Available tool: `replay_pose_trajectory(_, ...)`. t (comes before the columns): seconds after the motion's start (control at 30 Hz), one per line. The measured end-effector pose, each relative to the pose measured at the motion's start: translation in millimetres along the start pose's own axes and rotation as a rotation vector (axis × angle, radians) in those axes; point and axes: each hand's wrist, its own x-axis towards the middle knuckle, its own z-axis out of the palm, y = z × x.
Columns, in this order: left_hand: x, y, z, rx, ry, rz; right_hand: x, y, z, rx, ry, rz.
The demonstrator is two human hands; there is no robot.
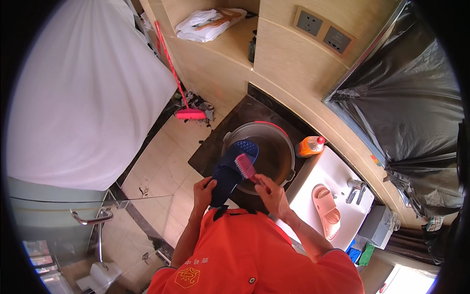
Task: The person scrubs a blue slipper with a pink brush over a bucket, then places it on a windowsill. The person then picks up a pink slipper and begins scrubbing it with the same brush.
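Note:
My left hand (pixel 204 191) grips a dark blue slide slipper (pixel 224 180) by its side, near the heel end. The slipper is tilted over the rim of a grey bucket (pixel 290 158) that holds brownish water. In my right hand (pixel 271 194) is the handle of a pink scrubbing brush (pixel 245 165). The brush head lies over the slipper's strap; whether its bristles touch is hard to tell. A pink slide slipper (pixel 326 213) rests in the white washbasin (pixel 301 200) to the right, beside the chrome faucet (pixel 355 191).
The bucket stands on a dark stone counter (pixel 209 150). Behind the basin's corner is an orange bottle with a red cap (pixel 310 146). A pink broom (pixel 191 113) leans by debris at the left wall. The glass door's handle (pixel 93 217) is at lower left.

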Motion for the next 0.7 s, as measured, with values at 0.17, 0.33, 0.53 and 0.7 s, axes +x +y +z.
replay_pose_trajectory(0.17, -5.4, -2.1, 2.5, -0.169, -0.004, -0.096, -14.9, -12.9, -5.8, 0.100, -0.127, 0.079)
replay_pose_trajectory(0.33, -3.2, -0.3, -8.0, -0.407, -0.189, -0.316, 17.7, -3.2, -11.8, 0.225, 0.114, 0.136)
replay_pose_trajectory(0.53, 1.3, -3.1, -11.1, -0.445, -0.262, -0.432, 15.7, -3.8, 9.0, 0.133, 0.027, 0.027)
replay_pose_trajectory(0.7, -1.1, 0.2, -9.7, -0.518, -0.251, -0.463, -1.5, -26.2, 16.0, 0.170, -0.208, -0.066)
